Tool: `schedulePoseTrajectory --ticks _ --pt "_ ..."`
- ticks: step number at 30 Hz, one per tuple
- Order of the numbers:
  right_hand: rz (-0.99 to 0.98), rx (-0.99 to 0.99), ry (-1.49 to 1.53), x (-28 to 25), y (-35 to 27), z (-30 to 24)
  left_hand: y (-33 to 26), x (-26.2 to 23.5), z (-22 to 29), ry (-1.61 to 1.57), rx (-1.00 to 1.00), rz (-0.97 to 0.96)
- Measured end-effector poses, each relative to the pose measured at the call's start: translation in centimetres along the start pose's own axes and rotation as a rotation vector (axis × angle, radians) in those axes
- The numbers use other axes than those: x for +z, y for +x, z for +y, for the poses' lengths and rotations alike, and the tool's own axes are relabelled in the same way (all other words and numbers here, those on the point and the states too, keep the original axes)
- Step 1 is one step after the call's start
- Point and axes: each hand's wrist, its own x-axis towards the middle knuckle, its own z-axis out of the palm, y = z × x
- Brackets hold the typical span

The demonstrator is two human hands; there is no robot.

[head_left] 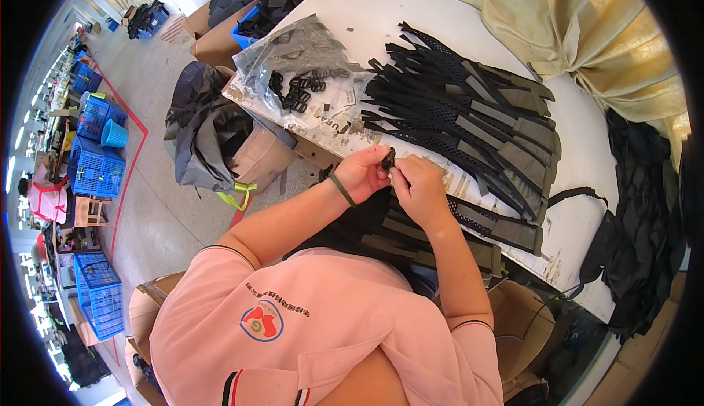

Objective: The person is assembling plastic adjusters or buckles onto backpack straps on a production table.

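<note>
My left hand point(363, 176) is closed, its thumb and fingers pinching a small black plastic buckle point(389, 159) at the table's near edge. Right beside it, my right hand point(421, 189) is also closed, fingertips meeting at the buckle; what they grip is mostly hidden, perhaps a strap end. Black strap pieces with grey panels point(400, 231) lie across my lap below both hands. Just beyond, a fanned pile of black mesh straps with grey panels point(477, 123) covers the middle of the table. Loose black buckles point(297, 92) spill from a clear plastic bag point(293, 43) at the far left.
The white table point(579, 237) has worn, scuffed edges. A black fabric heap point(645, 222) hangs at its right end, below a gold curtain point(565, 17). Cardboard boxes point(260, 156) and black bags point(202, 123) stand left on the floor. Blue crates point(97, 164) line the aisle.
</note>
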Motion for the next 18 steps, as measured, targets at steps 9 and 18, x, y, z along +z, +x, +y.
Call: schedulePoseTrajectory --ticks 9,18 --pt "-0.057 0.16 0.111 -0.1 -0.5 -0.3 0.2 0.1 -0.1 0.016 -0.036 -0.023" --pt "-0.047 -0.089 -0.059 -1.2 -0.1 0.0 -0.3 0.5 0.0 -0.044 -0.112 -0.018"
